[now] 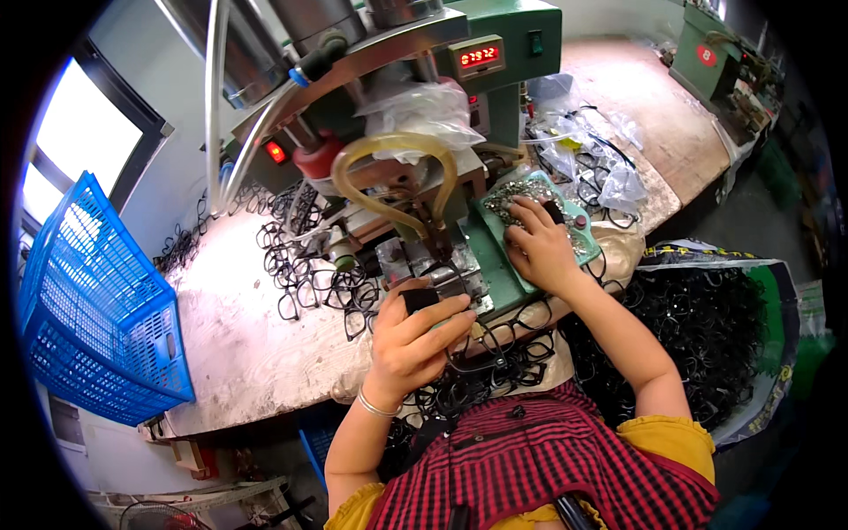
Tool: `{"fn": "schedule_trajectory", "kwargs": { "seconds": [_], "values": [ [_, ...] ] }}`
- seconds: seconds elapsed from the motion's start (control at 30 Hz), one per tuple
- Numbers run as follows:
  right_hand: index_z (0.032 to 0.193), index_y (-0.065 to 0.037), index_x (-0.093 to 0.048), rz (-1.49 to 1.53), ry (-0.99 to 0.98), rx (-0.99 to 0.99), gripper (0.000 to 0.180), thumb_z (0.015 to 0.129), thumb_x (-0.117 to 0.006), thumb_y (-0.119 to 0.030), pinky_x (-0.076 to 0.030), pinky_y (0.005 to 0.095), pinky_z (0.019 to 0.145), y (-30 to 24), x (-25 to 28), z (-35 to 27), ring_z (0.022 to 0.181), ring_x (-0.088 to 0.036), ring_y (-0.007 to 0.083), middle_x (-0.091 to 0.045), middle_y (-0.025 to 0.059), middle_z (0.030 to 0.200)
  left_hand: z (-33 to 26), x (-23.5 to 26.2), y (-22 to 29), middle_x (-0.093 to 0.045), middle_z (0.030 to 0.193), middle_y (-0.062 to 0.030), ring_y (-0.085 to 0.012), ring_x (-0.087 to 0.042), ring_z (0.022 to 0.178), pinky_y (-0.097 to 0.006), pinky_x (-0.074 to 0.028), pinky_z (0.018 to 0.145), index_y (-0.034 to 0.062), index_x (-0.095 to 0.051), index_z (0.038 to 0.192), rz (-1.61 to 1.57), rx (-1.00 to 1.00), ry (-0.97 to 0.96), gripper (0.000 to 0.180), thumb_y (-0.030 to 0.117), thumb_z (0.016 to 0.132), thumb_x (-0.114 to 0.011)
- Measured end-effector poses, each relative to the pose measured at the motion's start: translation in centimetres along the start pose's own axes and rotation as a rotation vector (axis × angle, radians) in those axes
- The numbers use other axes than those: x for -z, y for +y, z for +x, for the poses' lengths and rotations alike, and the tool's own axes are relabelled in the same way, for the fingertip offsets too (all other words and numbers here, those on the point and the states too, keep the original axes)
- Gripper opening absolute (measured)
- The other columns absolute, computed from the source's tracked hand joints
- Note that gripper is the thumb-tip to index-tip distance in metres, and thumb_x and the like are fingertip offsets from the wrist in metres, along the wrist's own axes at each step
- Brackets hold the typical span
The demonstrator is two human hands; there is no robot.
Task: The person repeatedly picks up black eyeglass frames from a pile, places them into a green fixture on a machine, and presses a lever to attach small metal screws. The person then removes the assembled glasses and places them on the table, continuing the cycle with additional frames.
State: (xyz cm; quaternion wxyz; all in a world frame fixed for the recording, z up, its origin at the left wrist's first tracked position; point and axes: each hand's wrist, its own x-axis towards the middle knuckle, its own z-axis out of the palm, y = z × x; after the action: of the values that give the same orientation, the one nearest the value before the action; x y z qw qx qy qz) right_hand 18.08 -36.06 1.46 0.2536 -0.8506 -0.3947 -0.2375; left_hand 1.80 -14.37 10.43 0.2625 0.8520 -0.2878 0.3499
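My left hand (413, 337) is closed at the front of the machine's metal fixture (446, 276), with a black band round one finger. Its fingertips are pressed together around part of a black eyeglass frame (495, 360); the grip itself is partly hidden. My right hand (541, 246) reaches into a teal tray (579, 237) filled with small silvery metal parts (500, 205). Its fingers are bent and apart, tips touching the parts; a black band wraps one of them. Above the fixture, a yellowish tube (396, 141) loops down from the green press (508, 26).
Black eyeglass frames (309, 278) lie heaped left of the machine, and more hang at the table edge. A blue plastic crate (97, 309) stands at the left. To the right, a large sack (698, 344) holds dark frames. Plastic bags (570, 159) lie behind the tray.
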Motion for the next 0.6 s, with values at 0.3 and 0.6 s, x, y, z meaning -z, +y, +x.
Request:
{"fn": "schedule_trajectory", "kwargs": {
  "seconds": [0.3,0.6],
  "values": [
    [0.105,0.000,-0.068,0.770,0.504,-0.783,0.013,0.095,-0.067,-0.008,-0.049,0.0232,0.077,3.0,0.1,-3.0,0.086,-0.062,0.0078,-0.069,0.0019,0.093,-10.6,1.6,1.6,-0.070,0.121,-0.0124,-0.0306,-0.062,0.119,-0.049,-0.038,0.112,0.0092,-0.072,0.105,0.256,0.440,0.588,0.021,0.010,0.084,-0.075],
    [0.109,-0.001,-0.072,0.879,0.537,-0.757,0.017,0.095,-0.067,-0.008,-0.049,0.0231,0.086,0.4,-2.6,0.7,0.093,-0.064,0.0094,-0.072,0.0022,0.101,-15.7,11.0,-20.9,-0.065,0.124,-0.0163,-0.0343,-0.058,0.116,-0.047,-0.040,0.102,0.0122,-0.074,0.097,0.904,0.797,0.164,0.019,0.011,0.079,-0.074]
  ]
}}
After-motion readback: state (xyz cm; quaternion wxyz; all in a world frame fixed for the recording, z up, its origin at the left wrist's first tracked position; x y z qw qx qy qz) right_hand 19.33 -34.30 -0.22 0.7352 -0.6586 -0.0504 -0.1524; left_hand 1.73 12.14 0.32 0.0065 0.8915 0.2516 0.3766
